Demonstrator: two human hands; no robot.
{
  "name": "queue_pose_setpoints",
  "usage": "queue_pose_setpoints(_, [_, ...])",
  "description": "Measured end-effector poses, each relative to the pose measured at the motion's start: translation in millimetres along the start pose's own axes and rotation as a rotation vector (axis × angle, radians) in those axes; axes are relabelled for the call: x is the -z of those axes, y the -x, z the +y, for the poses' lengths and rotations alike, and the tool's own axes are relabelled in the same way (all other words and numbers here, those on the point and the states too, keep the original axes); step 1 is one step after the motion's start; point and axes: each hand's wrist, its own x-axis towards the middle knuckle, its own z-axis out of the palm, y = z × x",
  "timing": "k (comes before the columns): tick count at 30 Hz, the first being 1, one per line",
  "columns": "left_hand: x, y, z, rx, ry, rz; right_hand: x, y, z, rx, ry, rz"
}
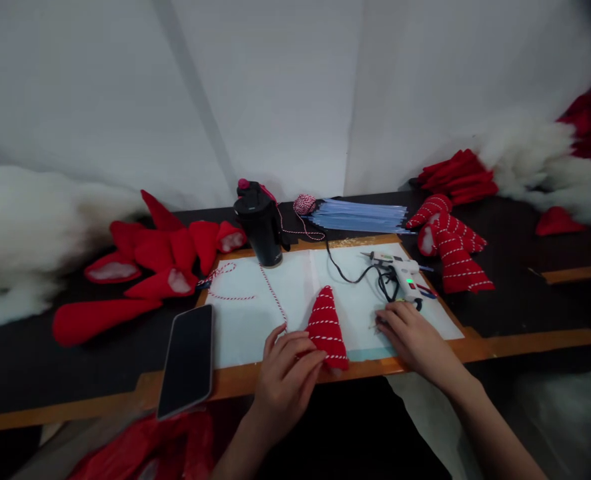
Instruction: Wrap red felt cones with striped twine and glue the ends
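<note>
My left hand (288, 373) grips the lower left side of a red stuffed fabric cone (327, 327), its tip pointing away from me. White twisted cord winds around the cone in spaced rows. From near my left fingers a red-and-white cord (273, 293) runs up the paper toward the black tumbler (258, 227). My right hand (409, 333) rests at the paper's right side, fingers curled together. What they hold, if anything, is too small to make out. Just beyond it lies a white glue gun (406, 273) with a green light and a black cable.
Plain red cones (160, 250) lie at left by white stuffing (20, 233). Cord-wrapped cones (458, 257) and stacked red fabric (458, 177) are at right. Clear glue sticks (358, 215) and a cord ball (304, 204) sit behind. A phone (187, 357) overhangs the front edge.
</note>
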Motion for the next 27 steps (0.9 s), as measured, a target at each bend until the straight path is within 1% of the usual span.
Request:
queue_pose_setpoints(5, [1.6,0,1,-0.007,-0.003,0.015,5,6,12,0.099,-0.059,-0.065])
queue_pose_setpoints(7, [2.0,1,0,-0.014,-0.020,0.018,2,6,14,0.115,-0.097,-0.044])
queue_pose_setpoints(9, [1.7,2,-1,-0.020,-0.033,0.019,0,5,8,0.103,-0.124,0.037])
queue_pose_setpoints(11, [1.4,3,-1,-0.022,-0.039,0.023,1,3,-8,0.023,-0.175,0.155])
queue_pose_setpoints(12, [1.2,4,-1,-0.020,-0.039,0.024,4,3,-19,-0.029,-0.205,0.212])
queue_pose_setpoints(13, [1.2,4,-1,-0.017,-0.039,0.025,8,3,-33,-0.110,-0.285,0.260])
queue_pose_setpoints(14, [1.2,5,-1,-0.015,-0.041,0.026,13,3,-47,-0.166,-0.344,0.275])
queue_pose_setpoints(15, [1.2,5,-1,-0.011,-0.043,0.024,18,4,-62,-0.212,-0.385,0.263])
queue_pose_setpoints(16, [1.1,5,-1,-0.006,-0.045,0.019,23,5,-76,-0.289,-0.454,0.222])
queue_pose_setpoints(17, [1.1,5,-1,-0.002,-0.045,0.016,27,6,-89,-0.328,-0.505,0.162])
queue_pose_setpoints(18, [0.9,5,-1,0.000,-0.044,0.015,30,8,-100,-0.335,-0.544,0.123])
queue_pose_setpoints(19, [0.6,4,-2,-0.001,-0.043,0.014,31,9,-109,-0.311,-0.571,0.105])
queue_pose_setpoints(21, [-0.2,4,-2,-0.006,-0.042,0.020,31,11,-121,-0.229,-0.551,0.125])
queue_pose_setpoints(24, [-1.0,4,-2,-0.007,-0.049,0.024,26,10,-130,-0.164,-0.399,0.202])
queue_pose_setpoints(27, [-1.1,5,-2,0.004,-0.053,0.028,23,8,-134,-0.145,-0.291,0.220])
